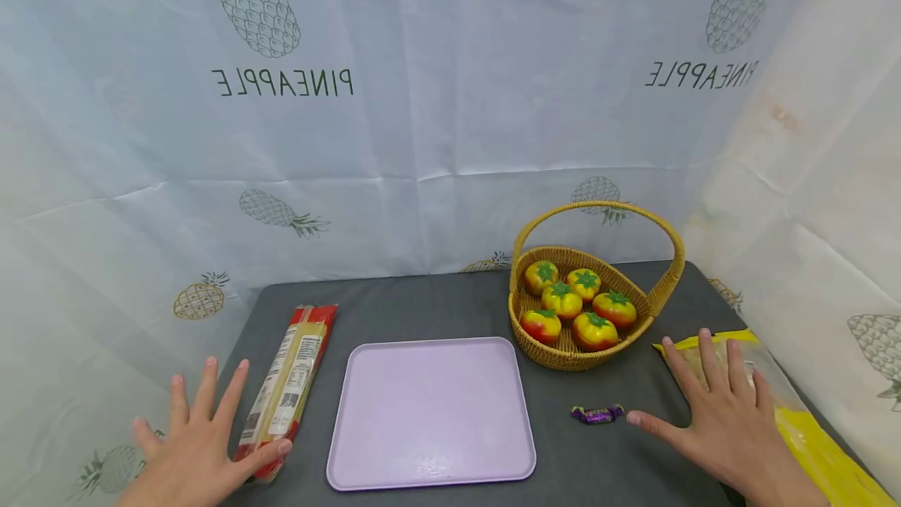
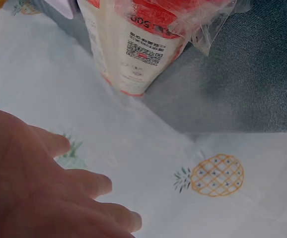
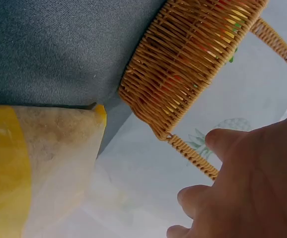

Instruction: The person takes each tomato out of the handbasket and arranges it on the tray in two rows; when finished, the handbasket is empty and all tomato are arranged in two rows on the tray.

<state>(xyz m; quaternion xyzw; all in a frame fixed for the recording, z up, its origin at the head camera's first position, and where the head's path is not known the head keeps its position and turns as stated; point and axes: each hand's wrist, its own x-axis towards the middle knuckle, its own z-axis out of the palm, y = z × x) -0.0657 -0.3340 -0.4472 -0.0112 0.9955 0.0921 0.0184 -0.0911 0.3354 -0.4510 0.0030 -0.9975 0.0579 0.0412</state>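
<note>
My left hand (image 1: 193, 444) is spread with straight fingers at the left, nearest a long red-and-clear packet of noodles (image 1: 292, 382); nothing is in its grip. In the left wrist view the noodle packet (image 2: 138, 49) appears beyond the fingertips. With fingers spread, my right hand (image 1: 725, 421) hovers by a yellow-and-clear bag (image 1: 816, 444), partly covering it in the head view. A small purple wrapped candy (image 1: 597, 414) lies just left of that thumb. The right wrist view shows the bag (image 3: 54, 158) and the wicker basket (image 3: 183, 64) apart from the hand.
A lilac tray (image 1: 432, 413) lies mid-table. Behind the candy stands the wicker basket (image 1: 563, 358) with a tall handle, holding several red-and-yellow toy fruits (image 1: 561, 301) with green tops. A pineapple-print cloth (image 1: 422, 100) hangs around the dark grey table (image 1: 408, 307).
</note>
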